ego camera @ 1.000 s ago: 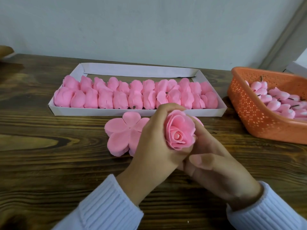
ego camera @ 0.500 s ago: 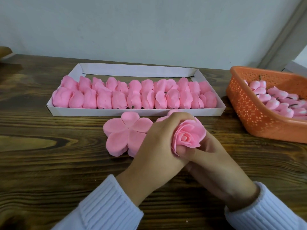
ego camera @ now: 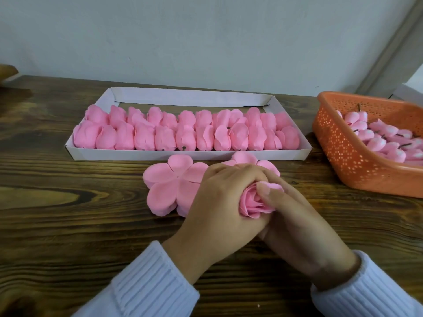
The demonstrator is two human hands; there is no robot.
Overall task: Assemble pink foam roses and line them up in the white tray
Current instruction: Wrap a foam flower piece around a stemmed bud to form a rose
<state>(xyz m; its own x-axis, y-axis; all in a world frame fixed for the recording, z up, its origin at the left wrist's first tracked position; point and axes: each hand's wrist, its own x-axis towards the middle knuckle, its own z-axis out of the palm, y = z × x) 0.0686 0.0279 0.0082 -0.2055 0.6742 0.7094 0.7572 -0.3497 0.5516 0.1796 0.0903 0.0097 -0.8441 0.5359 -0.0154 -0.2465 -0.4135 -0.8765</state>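
Pink foam rose [ego camera: 254, 202], soft and likely crush-prone, sits just in front of the white tray [ego camera: 183, 154]. The left hand [ego camera: 219, 202] wraps its fingers round it; the right hand [ego camera: 297, 216] seems to pinch its petals, though it is partly hidden. Grip gently, near the base.

The wall [ego camera: 206, 37] behind was plain and pale grey-blue. A dark brown wooden table [ego camera: 68, 213] with wavy grain stood against it. A grey frame [ego camera: 393, 56] ran up on the right.

Petal stack [ego camera: 169, 186] lies just before the tray [ego camera: 114, 154].
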